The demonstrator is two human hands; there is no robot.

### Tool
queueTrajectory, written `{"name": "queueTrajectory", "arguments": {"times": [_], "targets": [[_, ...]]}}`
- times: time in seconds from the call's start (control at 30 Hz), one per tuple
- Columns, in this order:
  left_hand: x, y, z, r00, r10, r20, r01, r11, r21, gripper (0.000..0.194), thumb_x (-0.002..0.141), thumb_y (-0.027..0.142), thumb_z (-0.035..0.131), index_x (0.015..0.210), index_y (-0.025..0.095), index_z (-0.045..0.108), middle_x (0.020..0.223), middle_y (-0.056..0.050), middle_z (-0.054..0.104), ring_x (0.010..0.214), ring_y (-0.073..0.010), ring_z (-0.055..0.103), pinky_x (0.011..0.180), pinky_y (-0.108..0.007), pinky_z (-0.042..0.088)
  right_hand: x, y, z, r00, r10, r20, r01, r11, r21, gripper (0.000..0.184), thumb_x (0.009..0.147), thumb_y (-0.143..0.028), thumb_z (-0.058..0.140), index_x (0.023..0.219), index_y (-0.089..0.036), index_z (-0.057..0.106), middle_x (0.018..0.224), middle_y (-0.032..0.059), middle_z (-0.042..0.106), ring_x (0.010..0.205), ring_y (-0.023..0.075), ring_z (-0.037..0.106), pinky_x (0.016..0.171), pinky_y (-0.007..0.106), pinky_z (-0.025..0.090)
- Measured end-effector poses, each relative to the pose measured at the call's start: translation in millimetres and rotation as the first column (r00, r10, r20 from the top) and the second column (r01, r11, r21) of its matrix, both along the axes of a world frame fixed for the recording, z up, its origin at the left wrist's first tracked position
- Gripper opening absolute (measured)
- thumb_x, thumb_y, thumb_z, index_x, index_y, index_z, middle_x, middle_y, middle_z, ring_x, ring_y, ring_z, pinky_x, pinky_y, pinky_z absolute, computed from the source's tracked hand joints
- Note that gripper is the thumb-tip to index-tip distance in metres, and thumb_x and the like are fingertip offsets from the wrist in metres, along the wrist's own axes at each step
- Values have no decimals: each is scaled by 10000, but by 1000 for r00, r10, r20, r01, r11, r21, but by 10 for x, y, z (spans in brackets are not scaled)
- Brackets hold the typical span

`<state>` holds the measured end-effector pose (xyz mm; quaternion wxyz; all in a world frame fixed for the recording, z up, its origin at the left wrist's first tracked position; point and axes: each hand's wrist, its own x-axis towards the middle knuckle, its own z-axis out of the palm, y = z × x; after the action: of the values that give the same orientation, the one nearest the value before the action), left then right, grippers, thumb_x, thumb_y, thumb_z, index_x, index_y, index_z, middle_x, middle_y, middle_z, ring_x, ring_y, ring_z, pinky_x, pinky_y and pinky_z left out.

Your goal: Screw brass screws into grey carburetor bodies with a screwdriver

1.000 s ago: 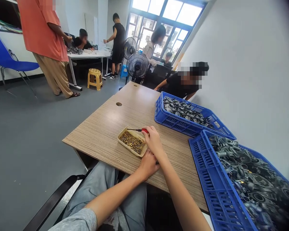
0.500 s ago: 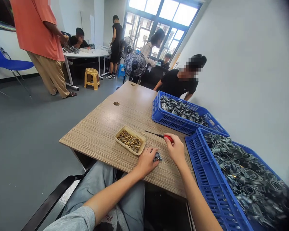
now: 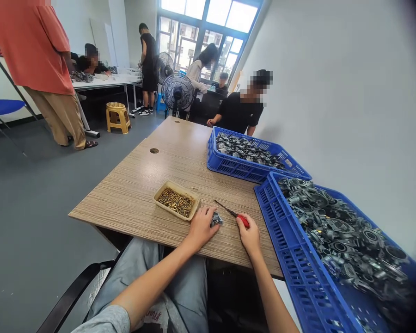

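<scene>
The left grip (image 3: 201, 227) curls over a grey metal part (image 3: 217, 218) just right of the tub (image 3: 170, 212), fingers and thumb closed on it; how much the palm covers I cannot tell. The right grip (image 3: 250, 233), farther right of the tub, is wrapped round the red handle of a screwdriver (image 3: 241, 219), whose tip points back toward the tub and looks clear of the part. The likeliest trouble is a slip: the part is small and mostly hidden under the fingers, so a tip set off-centre could skid into the left grip, and a light hold could let the part twist on the smooth surface (image 3: 125, 199). That grip also sits so near the tub that a jerk might knock it and spill its load, as it is shallow and has no lid on. Inside is a loose heap of brass-coloured screws (image 3: 176, 201); a small pale bit beside the tub's far right corner, perhaps a stray screw, could be swept away. Well right of the tub, the near crate (image 3: 291, 240) is heaped with metal parts; the far crate (image 3: 229, 167), beyond and right of the tub, holds more.
</scene>
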<state>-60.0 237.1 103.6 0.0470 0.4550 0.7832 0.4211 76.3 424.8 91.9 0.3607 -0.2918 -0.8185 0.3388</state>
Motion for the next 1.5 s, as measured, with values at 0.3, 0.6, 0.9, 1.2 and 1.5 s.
{"name": "queueTrajectory", "arguments": {"times": [0.3, 0.6, 0.9, 1.2, 1.5], "targets": [[-5, -24, 45, 1000, 1, -16, 0, 1000, 10, 563, 892, 248, 739, 1414, 223, 532, 1307, -98, 646, 1247, -299, 602, 1089, -445, 496, 45, -78, 93, 990, -90, -112, 83, 995, -62, 469, 920, -598, 591, 1014, -164, 742, 953, 123, 766, 876, 272, 698, 812, 423, 574], [-5, -34, 82, 1000, 5, -15, -5, 1000, 6, 553, 893, 230, 743, 1404, 246, 534, 1314, -93, 644, 1262, -290, 607, 1091, -439, 496, 319, -260, 159, 972, -137, -189, 63, 933, -353, 549, 886, -705, 643, 1018, -174, 691, 672, -35, 559, 477, 115, 444, 448, 256, 376], [-30, -4, 59, 997, 16, -77, -16, 1000, 10, 561, 912, 276, 728, 1435, 241, 525, 1325, -96, 649, 1247, -294, 610, 1086, -440, 513, 960, -616, 875, 993, 97, 69, -76, 963, -257, 438, 934, -599, 647, 1101, -199, 712, 884, 54, 723, 592, 170, 623, 572, 315, 529], [10, -38, 79, 989, -16, -146, 16, 1000, -4, 675, 925, 289, 654, 1567, 247, 450, 1488, -81, 608, 1321, -292, 592, 1146, -430, 488, 1083, -721, 1341, 971, 111, 214, -118, 993, 19, 289, 983, -491, 601, 1062, -246, 732, 1026, 77, 789, 925, 274, 743, 768, 352, 566], [8, -42, 91, 987, -19, -160, 13, 999, -43, 614, 951, 320, 641, 1535, 211, 487, 1334, -104, 675, 1212, -302, 635, 1065, -440, 531, 1045, -775, 1346, 960, 150, 238, -156, 988, 8, 266, 1014, -430, 566, 1102, -227, 714, 1091, 92, 784, 991, 257, 742, 853, 344, 580]]}}
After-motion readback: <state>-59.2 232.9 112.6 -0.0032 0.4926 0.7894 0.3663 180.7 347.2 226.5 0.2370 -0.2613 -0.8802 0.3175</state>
